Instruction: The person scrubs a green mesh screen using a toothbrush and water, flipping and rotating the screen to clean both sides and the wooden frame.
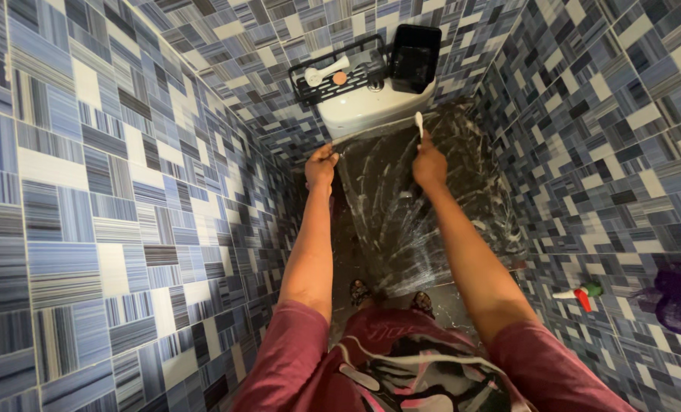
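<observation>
My left hand (321,165) is closed at the left corner of a glossy, streaked dark surface (401,221) that spreads below both hands; I cannot tell whether it is a clear sheet or wet floor. My right hand (430,164) grips a slim white handle (419,122) that points up toward a white toilet tank (363,107). Both arms reach forward, side by side. My feet in sandals (359,291) stand below the hands.
Blue and grey patterned tiles (111,229) close in on the left, right and back. On the tank stand a black wire rack (333,76) with a white bottle and a black basket (414,57). A red, white and green object (579,294) and a purple bundle (680,301) lie at the right.
</observation>
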